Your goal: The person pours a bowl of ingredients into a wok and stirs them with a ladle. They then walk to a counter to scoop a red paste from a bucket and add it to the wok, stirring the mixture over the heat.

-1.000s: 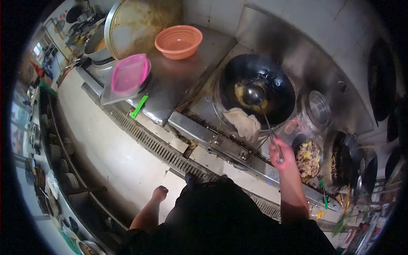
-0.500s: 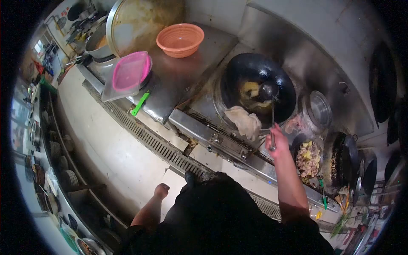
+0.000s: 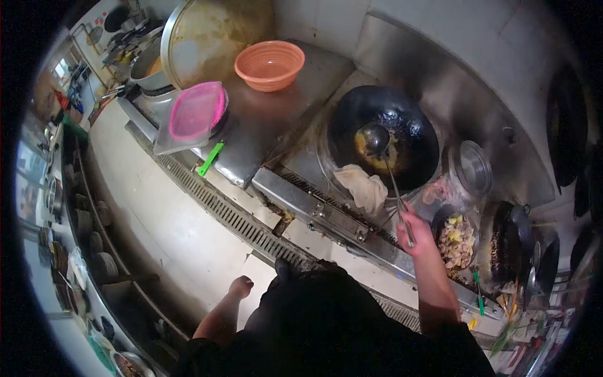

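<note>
"What is the right arm doing?"

"It reaches forward over the edge of the stove, with the elbow near the body. The right hand (image 3: pixel 414 232) is closed around the handle of a ladle (image 3: pixel 377 139). The end of the handle pokes out on the near side of the fist."

"Where is the round part of the ladle?"

"Down in the big black wok (image 3: pixel 418 160), a bit left of the middle. There is wet yellow food (image 3: pixel 391 157) around it."

"And the other arm?"

"It hangs low on the left, over the floor. The left hand (image 3: pixel 241 287) has its fingers curled in. I can't tell if there is anything inside."

"Has anything moved?"

"Yes! Half a second ago the round part was on the right side of the wok. Now it has gone left, and the right hand has come back nearer to the body. The left hand is still curled up."

"What is close by?"

"A pale cloth (image 3: pixel 362 187) is at the near left edge of the wok. To the right, on the near side, there's a bowl of chopped food (image 3: pixel 457 242), pink and yellow. An orange basin (image 3: pixel 270 66) sits on the metal counter (image 3: pixel 267 116), far to the left."

"Can you read any labels?"

"No, I can't make out any words from here."
</note>
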Demonstrator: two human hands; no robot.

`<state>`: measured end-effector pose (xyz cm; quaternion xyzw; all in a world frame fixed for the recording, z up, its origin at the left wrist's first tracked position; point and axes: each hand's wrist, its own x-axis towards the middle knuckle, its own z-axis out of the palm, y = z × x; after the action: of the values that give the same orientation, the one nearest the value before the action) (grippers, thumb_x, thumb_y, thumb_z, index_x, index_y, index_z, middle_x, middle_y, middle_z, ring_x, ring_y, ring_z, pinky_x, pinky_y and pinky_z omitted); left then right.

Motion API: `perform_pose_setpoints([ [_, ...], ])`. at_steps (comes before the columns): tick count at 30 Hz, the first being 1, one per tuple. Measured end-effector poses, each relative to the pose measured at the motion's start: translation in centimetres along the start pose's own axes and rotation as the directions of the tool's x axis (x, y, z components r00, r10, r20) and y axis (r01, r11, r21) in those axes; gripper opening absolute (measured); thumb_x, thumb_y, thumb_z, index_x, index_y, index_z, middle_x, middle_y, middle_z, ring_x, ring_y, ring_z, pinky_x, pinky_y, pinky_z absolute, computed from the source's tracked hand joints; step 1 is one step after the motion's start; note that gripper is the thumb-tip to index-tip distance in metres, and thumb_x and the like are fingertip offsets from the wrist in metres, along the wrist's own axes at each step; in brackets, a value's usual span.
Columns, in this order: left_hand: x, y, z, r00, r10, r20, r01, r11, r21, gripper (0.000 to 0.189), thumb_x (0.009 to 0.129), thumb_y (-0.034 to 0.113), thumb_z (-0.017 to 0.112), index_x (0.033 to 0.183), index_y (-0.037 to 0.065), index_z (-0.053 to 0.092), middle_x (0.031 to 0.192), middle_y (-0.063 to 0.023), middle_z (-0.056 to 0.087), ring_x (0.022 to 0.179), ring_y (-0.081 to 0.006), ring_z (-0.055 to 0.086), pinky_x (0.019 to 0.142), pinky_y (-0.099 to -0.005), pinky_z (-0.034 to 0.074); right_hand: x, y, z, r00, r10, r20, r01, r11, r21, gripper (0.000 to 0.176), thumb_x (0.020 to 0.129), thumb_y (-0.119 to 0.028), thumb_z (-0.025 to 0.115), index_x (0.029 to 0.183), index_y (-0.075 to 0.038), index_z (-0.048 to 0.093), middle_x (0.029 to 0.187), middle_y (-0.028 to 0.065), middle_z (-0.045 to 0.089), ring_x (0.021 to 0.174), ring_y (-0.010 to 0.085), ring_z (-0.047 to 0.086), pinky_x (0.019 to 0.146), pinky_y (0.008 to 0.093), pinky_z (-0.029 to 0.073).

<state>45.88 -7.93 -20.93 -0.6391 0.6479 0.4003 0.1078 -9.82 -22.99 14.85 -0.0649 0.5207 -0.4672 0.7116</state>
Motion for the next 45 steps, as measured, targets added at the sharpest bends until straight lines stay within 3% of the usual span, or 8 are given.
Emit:
perform_pose_setpoints([
  [11,0.3,2.4,-1.7,0.997,0.048,-0.068,-0.047,0.999,0.014,0.03,0.077,0.031,0.054,0.091,0.006,0.064,0.098,-0.0165,0.062,0.097,-0.0323,0.056,0.082,-0.0381,0.046,-1.5,0.8,-3.0,0.999,0.041,0.032,-0.044,0.994,0.098,0.052,0.085,-0.019,0.05,0.132,-0.031,0.032,0.059,0.0028,0.047,0.036,0.0128,0.038,0.033,0.0251,0.033],
  [13,-1.3,3.7,-2.7,0.973,-0.23,-0.028,0.168,0.785,-0.596,0.029,0.077,0.03,0.053,0.09,0.007,0.064,0.094,-0.0167,0.063,0.094,-0.0337,0.058,0.08,-0.0383,0.047,-0.2,0.3,-1.6,0.999,-0.018,-0.045,0.023,0.994,0.107,0.052,0.085,-0.019,0.051,0.132,-0.031,0.032,0.059,0.0031,0.048,0.037,0.0127,0.039,0.033,0.025,0.033],
  [18,-3.7,5.9,-4.5,0.971,-0.236,0.038,0.239,0.952,-0.193,0.024,0.079,0.024,0.052,0.089,0.006,0.063,0.092,-0.0175,0.063,0.091,-0.0346,0.058,0.077,-0.0398,0.046,2.8,-2.4,0.7,0.997,0.002,-0.077,-0.001,1.0,0.007,0.05,0.085,-0.019,0.052,0.13,-0.032,0.034,0.061,0.0032,0.047,0.039,0.0108,0.038,0.031,0.0229,0.031],
  [22,-0.7,1.5,-2.0,0.936,0.351,-0.005,-0.315,0.845,0.431,0.021,0.08,0.022,0.054,0.09,0.006,0.063,0.101,-0.0129,0.061,0.093,-0.0345,0.057,0.081,-0.0389,0.046,-2.0,-1.3,-2.1,0.999,0.049,0.006,-0.049,0.991,0.12,0.051,0.085,-0.019,0.053,0.13,-0.03,0.034,0.061,0.0042,0.048,0.039,0.0107,0.039,0.03,0.0217,0.03],
  [24,0.5,-2.0,2.2,0.988,-0.098,-0.121,0.049,0.931,-0.361,0.021,0.076,0.02,0.057,0.089,0.005,0.063,0.102,-0.0122,0.061,0.095,-0.0324,0.056,0.082,-0.0383,0.046,-0.3,-0.4,-1.5,0.998,-0.017,-0.066,0.023,0.996,0.091,0.051,0.085,-0.018,0.053,0.131,-0.029,0.033,0.06,0.0041,0.047,0.038,0.0116,0.039,0.03,0.0224,0.03],
  [34,-1.6,0.3,0.4,0.987,0.153,-0.049,-0.143,0.975,0.169,0.025,0.076,0.026,0.056,0.089,0.005,0.064,0.098,-0.0166,0.062,0.092,-0.0327,0.058,0.081,-0.0391,0.046,-1.1,-0.5,-0.6,0.998,0.045,-0.038,-0.04,0.994,0.105,0.053,0.083,-0.015,0.054,0.131,-0.028,0.033,0.06,0.0027,0.047,0.039,0.0117,0.039,0.032,0.022,0.034],
  [40,-5.0,7.2,-4.1,0.959,-0.275,0.066,0.282,0.95,-0.135,0.026,0.078,0.025,0.054,0.094,0.007,0.064,0.094,-0.016,0.063,0.092,-0.0334,0.058,0.08,-0.0381,0.046,2.6,-2.1,1.1,0.998,-0.055,-0.021,0.053,0.995,-0.082,0.053,0.084,-0.018,0.054,0.131,-0.029,0.033,0.057,0.0029,0.047,0.037,0.012,0.04,0.029,0.0231,0.033],
  [45,-0.9,1.6,-0.1,0.99,0.134,0.053,-0.144,0.937,0.318,0.026,0.08,0.027,0.054,0.093,0.007,0.064,0.102,-0.0144,0.061,0.1,-0.0333,0.054,0.084,-0.0376,0.045,0.2,-0.5,0.7,0.987,-0.021,-0.159,0.04,0.993,0.114,0.054,0.085,-0.02,0.054,0.133,-0.03,0.032,0.058,0.0035,0.048,0.038,0.0126,0.041,0.029,0.023,0.034],
])
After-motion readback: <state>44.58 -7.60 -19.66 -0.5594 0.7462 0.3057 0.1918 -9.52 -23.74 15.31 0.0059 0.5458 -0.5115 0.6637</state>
